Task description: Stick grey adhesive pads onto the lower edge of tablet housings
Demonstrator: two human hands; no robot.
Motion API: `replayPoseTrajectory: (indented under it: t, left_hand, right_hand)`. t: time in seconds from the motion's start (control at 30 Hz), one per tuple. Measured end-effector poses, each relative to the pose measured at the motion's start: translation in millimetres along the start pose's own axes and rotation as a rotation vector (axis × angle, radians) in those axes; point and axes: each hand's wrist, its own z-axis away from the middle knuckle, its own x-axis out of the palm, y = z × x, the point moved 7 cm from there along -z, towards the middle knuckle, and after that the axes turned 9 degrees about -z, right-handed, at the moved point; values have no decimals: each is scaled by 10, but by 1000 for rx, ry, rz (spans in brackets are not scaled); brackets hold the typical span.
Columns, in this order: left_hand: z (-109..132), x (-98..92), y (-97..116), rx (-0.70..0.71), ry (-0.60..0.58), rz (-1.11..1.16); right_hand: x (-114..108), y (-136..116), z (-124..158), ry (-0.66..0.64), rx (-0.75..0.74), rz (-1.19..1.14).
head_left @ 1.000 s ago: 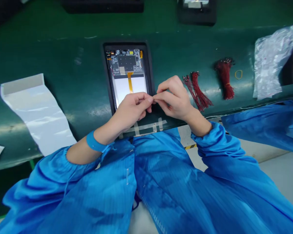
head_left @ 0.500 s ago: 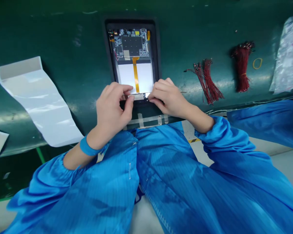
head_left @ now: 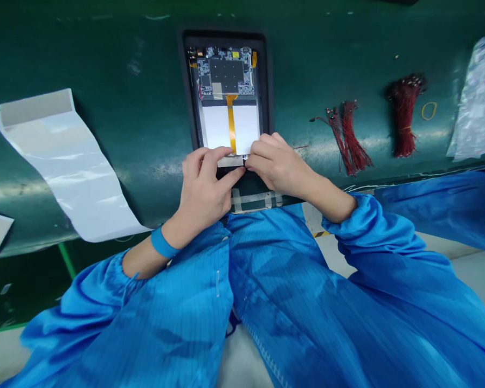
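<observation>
An opened tablet (head_left: 248, 124) lies in a black frame (head_left: 267, 86) at the bench edge, its circuit board (head_left: 226, 75) at the far end. An orange flat cable (head_left: 231, 124) runs over white panels towards me. At the near end, my left hand (head_left: 208, 183) has its thumb and index finger spread, the thumb tip on the bottom edge. Beside that thumb, the fingers of my right hand (head_left: 277, 164) are pinched together at the lower right corner. Whatever is between them is hidden or too small to name. A thin red wire (head_left: 301, 146) pokes out behind my right hand.
Two small bundles of red wires (head_left: 350, 140) lie to the right, with a thicker bundle (head_left: 404, 118), a yellow rubber band (head_left: 429, 111) and a clear plastic bag (head_left: 479, 99) beyond. A long white sheet (head_left: 73, 172) hangs over the bench edge at left. Blue cloth (head_left: 440, 202) shows at right.
My left hand has moved right, its thumb now at the right fingertips. My right hand stays pinched at the lower right corner. The whole view has shifted slightly.
</observation>
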Motion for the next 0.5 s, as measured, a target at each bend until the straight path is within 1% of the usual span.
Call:
replayPoseTrajectory:
  t: [0.13, 0.27, 0.4, 0.5]
  left_hand:
    - [-19, 13, 24, 25, 50, -4]
    - [-47, 47, 89, 42, 82, -37]
    - [-82, 48, 129, 59, 110, -64]
    - [-94, 14, 55, 84, 77, -63]
  right_hand:
    - [-10, -13, -1, 1, -23, 7]
    - [-34, 26, 16, 23, 18, -48]
    - [-47, 91, 103, 102, 70, -92]
    - [-34, 117, 202, 178, 74, -135]
